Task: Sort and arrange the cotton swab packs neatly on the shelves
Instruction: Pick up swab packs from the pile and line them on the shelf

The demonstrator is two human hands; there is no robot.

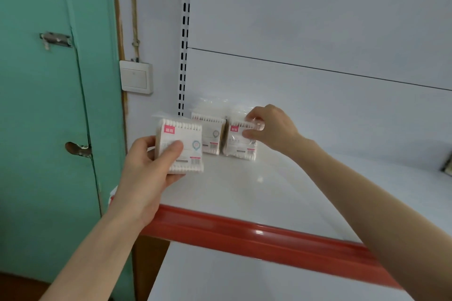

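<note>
Right hand [265, 127] pinches standing pack [241, 140]; left hand [149, 161] grips spare pack [182, 148]. Square standing pack against neighbour [210, 135], then place spare alongside.

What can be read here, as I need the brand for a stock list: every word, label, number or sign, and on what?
None reads clearly.
Pink corner tag on the white square cotton swab pack in the left hand: white characters, blurred.
Barcode on that pack: digits too small.
Middle pack and right pack gripped by the right hand: same print, blurred.
</note>
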